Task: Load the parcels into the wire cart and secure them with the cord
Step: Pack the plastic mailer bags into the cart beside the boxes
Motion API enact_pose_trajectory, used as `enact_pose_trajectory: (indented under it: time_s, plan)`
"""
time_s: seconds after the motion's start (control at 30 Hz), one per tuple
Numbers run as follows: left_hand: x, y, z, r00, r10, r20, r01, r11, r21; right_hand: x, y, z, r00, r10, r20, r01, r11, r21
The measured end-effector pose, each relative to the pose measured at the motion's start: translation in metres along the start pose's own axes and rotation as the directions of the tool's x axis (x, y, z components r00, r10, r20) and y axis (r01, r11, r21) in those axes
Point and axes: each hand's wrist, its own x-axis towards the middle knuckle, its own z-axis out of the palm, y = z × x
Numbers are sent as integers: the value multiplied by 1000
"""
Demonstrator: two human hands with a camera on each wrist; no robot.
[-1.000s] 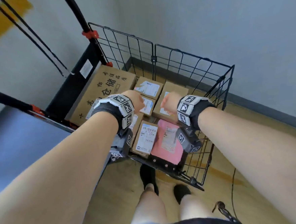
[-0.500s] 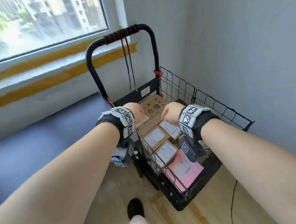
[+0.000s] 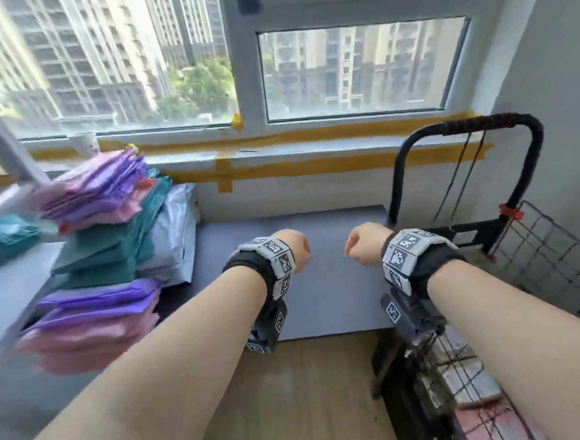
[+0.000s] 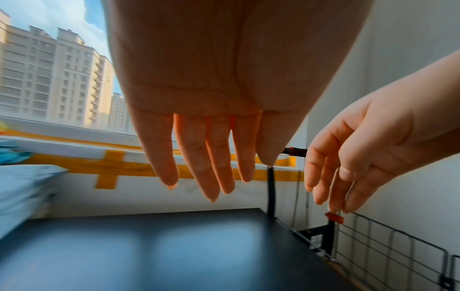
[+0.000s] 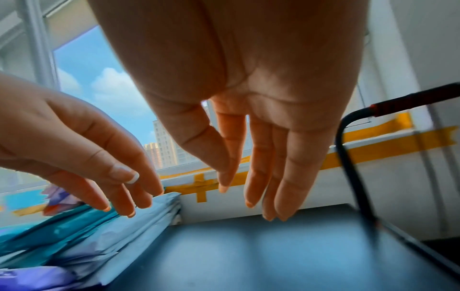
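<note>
Both my hands hang empty over the dark ledge (image 3: 324,286), fingers relaxed and pointing down. My left hand (image 3: 292,250) (image 4: 199,177) is in the middle; my right hand (image 3: 362,245) (image 5: 251,189) is beside it, just left of the cart handle (image 3: 464,128). The black wire cart (image 3: 555,256) stands at the right, with parcels (image 3: 471,382) inside at the lower right, partly behind my right forearm. A thin cord (image 3: 457,177) hangs from the handle. A stack of purple, pink, teal and grey mailer parcels (image 3: 102,253) lies on the ledge at the left.
A window (image 3: 357,67) with yellow tape (image 3: 278,169) below it runs along the back. A grey wall (image 3: 561,97) closes the right side behind the cart. Wooden floor (image 3: 304,401) lies below the ledge.
The view has swung up and left, from the loaded cart to the ledge and the window. Both hands have come away from the cart and now hover over the ledge.
</note>
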Motion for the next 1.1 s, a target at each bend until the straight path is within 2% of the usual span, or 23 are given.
enact_pose_trajectory:
  time_s: [0.17,0.33,0.47,0.63,0.7,0.8,1.0,1.1]
  plan:
    - [-24,-127,-1,992,-123,-30,121,992,-47,40,-122,37,993,-83,81,67,981,180]
    - [-51,-214,-2,979,-201,-44,193,972,-134,67,-212,70,984,-145,105,111,955,275]
    - [-60,-266,-10,959,-265,-100,237,943,-232,84,-264,76,979,-196,53,166,922,350]
    - [-50,-319,-34,907,-349,-235,248,895,-372,111,-311,58,963,-256,-83,266,856,444]
    - [-44,-338,-46,867,-404,-291,263,868,-422,125,-329,48,955,-276,-109,294,830,474]
    - [-32,-366,-66,770,-515,-377,319,822,-471,148,-355,33,934,-323,-155,357,800,482]
    - [5,-415,-103,595,-690,-413,460,713,-529,200,-397,-1,887,-358,-292,459,754,470]
    - [23,-431,-113,569,-727,-384,571,686,-452,226,-414,-14,888,-348,-301,458,739,495]
